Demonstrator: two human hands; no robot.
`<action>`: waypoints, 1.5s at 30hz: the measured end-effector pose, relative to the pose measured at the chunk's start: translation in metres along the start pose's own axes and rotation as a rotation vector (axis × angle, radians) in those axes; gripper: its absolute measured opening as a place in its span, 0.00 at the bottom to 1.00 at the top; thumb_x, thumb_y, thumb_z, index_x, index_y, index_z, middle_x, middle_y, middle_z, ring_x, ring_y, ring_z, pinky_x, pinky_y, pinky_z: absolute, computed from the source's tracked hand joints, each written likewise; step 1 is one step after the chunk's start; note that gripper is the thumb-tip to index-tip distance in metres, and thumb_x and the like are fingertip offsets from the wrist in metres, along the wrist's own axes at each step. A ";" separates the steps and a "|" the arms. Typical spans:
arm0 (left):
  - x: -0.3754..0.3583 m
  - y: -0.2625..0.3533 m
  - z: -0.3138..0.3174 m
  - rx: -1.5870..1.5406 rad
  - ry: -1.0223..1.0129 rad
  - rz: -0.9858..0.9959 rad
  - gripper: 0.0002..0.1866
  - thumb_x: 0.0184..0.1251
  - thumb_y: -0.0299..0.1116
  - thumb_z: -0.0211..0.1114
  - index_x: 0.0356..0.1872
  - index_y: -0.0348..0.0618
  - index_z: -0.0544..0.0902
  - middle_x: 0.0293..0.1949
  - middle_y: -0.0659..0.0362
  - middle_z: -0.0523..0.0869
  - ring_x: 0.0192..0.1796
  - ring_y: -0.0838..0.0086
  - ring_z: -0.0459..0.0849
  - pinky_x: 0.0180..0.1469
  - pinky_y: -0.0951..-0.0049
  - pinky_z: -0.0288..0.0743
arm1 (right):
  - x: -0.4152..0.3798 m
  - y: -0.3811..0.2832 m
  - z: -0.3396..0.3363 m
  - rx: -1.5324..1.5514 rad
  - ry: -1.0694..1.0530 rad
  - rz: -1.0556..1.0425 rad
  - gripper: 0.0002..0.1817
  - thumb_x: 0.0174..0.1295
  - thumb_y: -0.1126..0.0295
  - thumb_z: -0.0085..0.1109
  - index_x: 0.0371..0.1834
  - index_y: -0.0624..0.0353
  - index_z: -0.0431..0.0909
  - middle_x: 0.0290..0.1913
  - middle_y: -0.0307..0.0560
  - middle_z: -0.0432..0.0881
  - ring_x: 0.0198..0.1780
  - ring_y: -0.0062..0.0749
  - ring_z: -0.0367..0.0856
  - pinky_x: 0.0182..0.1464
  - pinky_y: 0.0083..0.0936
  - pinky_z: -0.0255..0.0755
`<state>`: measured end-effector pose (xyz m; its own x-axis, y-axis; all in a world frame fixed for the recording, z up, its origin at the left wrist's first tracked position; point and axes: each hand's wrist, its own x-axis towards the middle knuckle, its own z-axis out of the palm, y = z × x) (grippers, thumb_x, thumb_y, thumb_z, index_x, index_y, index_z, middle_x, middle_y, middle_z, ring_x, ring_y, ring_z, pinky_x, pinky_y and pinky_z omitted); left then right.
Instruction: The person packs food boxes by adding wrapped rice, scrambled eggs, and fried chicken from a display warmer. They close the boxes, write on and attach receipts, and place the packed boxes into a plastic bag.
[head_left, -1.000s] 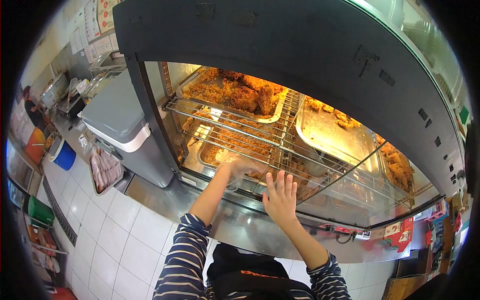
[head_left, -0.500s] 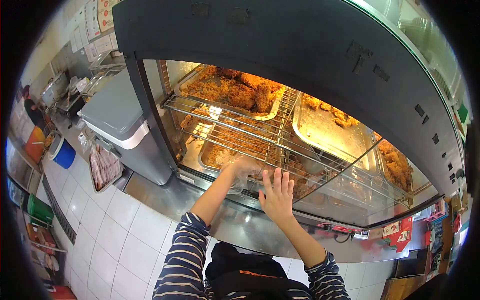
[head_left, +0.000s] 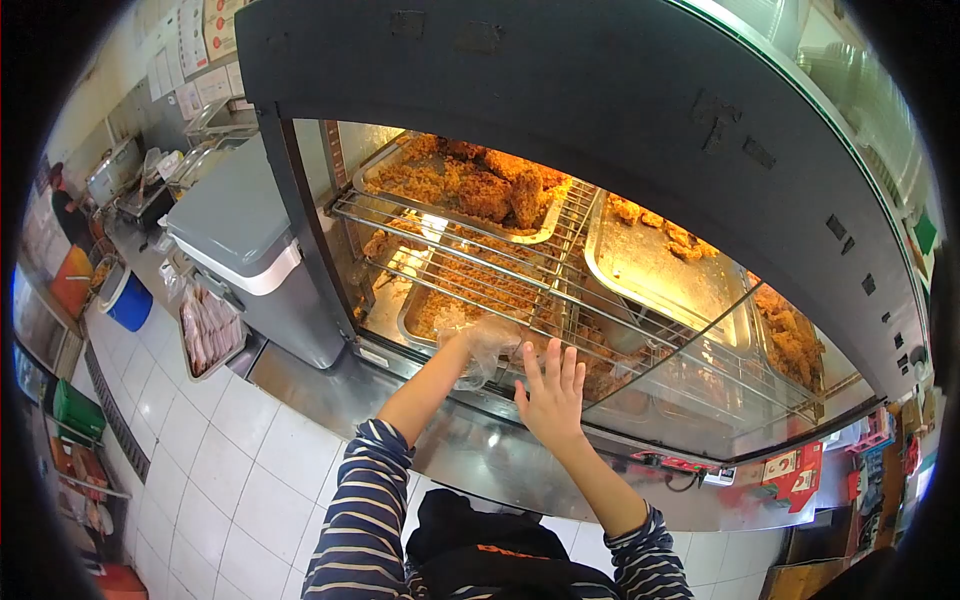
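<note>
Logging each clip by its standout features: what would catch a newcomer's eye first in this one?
The lit warming cabinet fills the frame, with trays of golden fried chicken on wire racks. At its open front, the left hand, in a clear plastic glove, reaches in at the lower tray, while the bare right hand is spread flat beside it. A grey bin stands left of the cabinet.

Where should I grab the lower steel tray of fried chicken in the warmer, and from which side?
Grip the lower steel tray by its near front rim, coming in from the open front, under the wire rack. The rack blocks access from above and the rim juts toward you. The left hand in a clear plastic glove is already there; the bare right hand rests open on the glass.
</note>
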<state>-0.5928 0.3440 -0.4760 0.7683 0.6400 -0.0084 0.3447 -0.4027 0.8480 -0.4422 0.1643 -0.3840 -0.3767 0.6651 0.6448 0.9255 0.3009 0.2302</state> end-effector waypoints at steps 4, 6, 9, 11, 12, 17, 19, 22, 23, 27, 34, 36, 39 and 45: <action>0.016 -0.055 0.015 0.100 0.074 0.269 0.24 0.38 0.37 0.74 0.42 0.43 0.81 0.34 0.55 0.84 0.38 0.67 0.83 0.41 0.67 0.76 | -0.001 0.000 0.004 0.017 -0.009 0.004 0.41 0.52 0.58 0.62 0.72 0.43 0.57 0.75 0.58 0.43 0.75 0.56 0.36 0.70 0.51 0.38; 0.003 -0.038 0.010 0.070 0.128 0.341 0.24 0.42 0.36 0.73 0.44 0.43 0.80 0.37 0.54 0.84 0.42 0.66 0.83 0.45 0.67 0.76 | 0.000 0.002 0.006 0.046 0.048 0.019 0.37 0.54 0.59 0.57 0.71 0.39 0.59 0.76 0.49 0.44 0.77 0.46 0.33 0.73 0.43 0.22; -0.054 0.087 -0.019 -0.145 0.197 0.087 0.21 0.52 0.34 0.70 0.49 0.43 0.79 0.46 0.54 0.83 0.49 0.67 0.81 0.49 0.66 0.74 | 0.000 0.004 0.006 -0.024 0.076 -0.026 0.37 0.53 0.58 0.60 0.70 0.43 0.62 0.75 0.57 0.45 0.76 0.53 0.36 0.71 0.49 0.35; -0.073 0.111 -0.029 -0.314 0.235 -0.144 0.20 0.57 0.33 0.67 0.52 0.42 0.78 0.52 0.55 0.81 0.53 0.68 0.79 0.51 0.66 0.73 | 0.001 0.005 0.009 -0.027 0.104 -0.035 0.35 0.54 0.58 0.60 0.69 0.43 0.63 0.75 0.57 0.45 0.76 0.53 0.36 0.71 0.48 0.33; -0.082 0.104 -0.032 -0.770 0.297 -0.161 0.21 0.56 0.31 0.69 0.52 0.42 0.77 0.53 0.53 0.81 0.53 0.67 0.79 0.52 0.65 0.73 | 0.001 0.006 0.010 -0.030 0.131 -0.043 0.34 0.55 0.58 0.59 0.68 0.43 0.64 0.75 0.57 0.45 0.76 0.52 0.36 0.72 0.47 0.31; -0.114 0.120 -0.033 -1.052 0.506 -0.124 0.28 0.56 0.32 0.71 0.58 0.38 0.71 0.54 0.53 0.79 0.53 0.65 0.80 0.55 0.58 0.73 | 0.005 0.006 0.022 -0.032 0.254 -0.056 0.31 0.56 0.58 0.58 0.66 0.44 0.68 0.74 0.58 0.49 0.76 0.52 0.37 0.72 0.46 0.26; -0.119 0.122 -0.041 -1.054 0.452 -0.201 0.29 0.56 0.34 0.71 0.59 0.39 0.71 0.55 0.54 0.78 0.56 0.65 0.78 0.56 0.56 0.72 | 0.005 0.006 0.026 -0.021 0.291 -0.061 0.30 0.56 0.58 0.58 0.65 0.45 0.69 0.73 0.58 0.50 0.76 0.52 0.38 0.73 0.46 0.26; -0.127 0.114 -0.056 -1.055 0.332 -0.356 0.32 0.56 0.38 0.72 0.60 0.40 0.70 0.58 0.57 0.75 0.61 0.67 0.73 0.59 0.52 0.70 | 0.005 0.006 0.027 -0.013 0.333 -0.070 0.28 0.55 0.59 0.59 0.61 0.49 0.71 0.71 0.63 0.54 0.75 0.53 0.41 0.72 0.47 0.27; -0.131 0.110 -0.061 -1.122 0.295 -0.366 0.32 0.57 0.39 0.71 0.61 0.41 0.69 0.61 0.58 0.72 0.64 0.69 0.68 0.60 0.51 0.69 | 0.003 0.007 0.022 -0.006 0.332 -0.078 0.28 0.55 0.59 0.59 0.61 0.49 0.71 0.71 0.63 0.54 0.75 0.53 0.41 0.72 0.47 0.27; -0.152 0.121 -0.080 -1.146 0.253 -0.498 0.33 0.60 0.41 0.67 0.64 0.43 0.66 0.68 0.62 0.63 0.72 0.74 0.55 0.64 0.51 0.65 | -0.002 0.011 0.002 0.265 0.262 -0.044 0.29 0.53 0.62 0.61 0.61 0.52 0.69 0.70 0.67 0.53 0.75 0.55 0.41 0.71 0.52 0.26; -0.232 0.155 -0.064 -1.216 0.500 -0.481 0.40 0.57 0.41 0.68 0.69 0.48 0.58 0.66 0.59 0.66 0.67 0.67 0.65 0.60 0.54 0.70 | 0.017 0.003 0.039 -0.102 0.441 -0.021 0.28 0.53 0.54 0.56 0.59 0.43 0.71 0.71 0.74 0.45 0.75 0.62 0.32 0.64 0.69 0.15; -0.259 0.172 -0.053 -1.202 0.608 -0.450 0.39 0.57 0.39 0.68 0.69 0.45 0.59 0.64 0.57 0.68 0.66 0.65 0.66 0.60 0.53 0.70 | 0.036 -0.016 0.043 -0.076 0.452 -0.049 0.28 0.52 0.54 0.56 0.59 0.43 0.71 0.72 0.71 0.45 0.75 0.62 0.32 0.64 0.68 0.14; -0.292 0.180 -0.025 -1.162 0.798 -0.450 0.40 0.55 0.36 0.69 0.67 0.40 0.59 0.61 0.54 0.70 0.63 0.62 0.71 0.56 0.54 0.74 | 0.068 -0.062 0.046 0.017 0.411 -0.091 0.28 0.52 0.55 0.57 0.60 0.41 0.71 0.74 0.62 0.47 0.76 0.58 0.31 0.64 0.67 0.11; -0.312 0.188 0.031 -1.177 0.967 -0.468 0.41 0.50 0.34 0.72 0.65 0.36 0.61 0.56 0.51 0.74 0.55 0.62 0.78 0.47 0.61 0.82 | 0.118 -0.129 0.035 0.633 0.198 -0.199 0.28 0.55 0.62 0.57 0.62 0.47 0.68 0.71 0.60 0.55 0.71 0.54 0.52 0.66 0.59 0.40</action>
<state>-0.7507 0.0484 -0.3309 -0.0558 0.8972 -0.4380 -0.5016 0.3541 0.7893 -0.6080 0.2280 -0.3630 -0.4663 0.4372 0.7691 0.6149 0.7852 -0.0735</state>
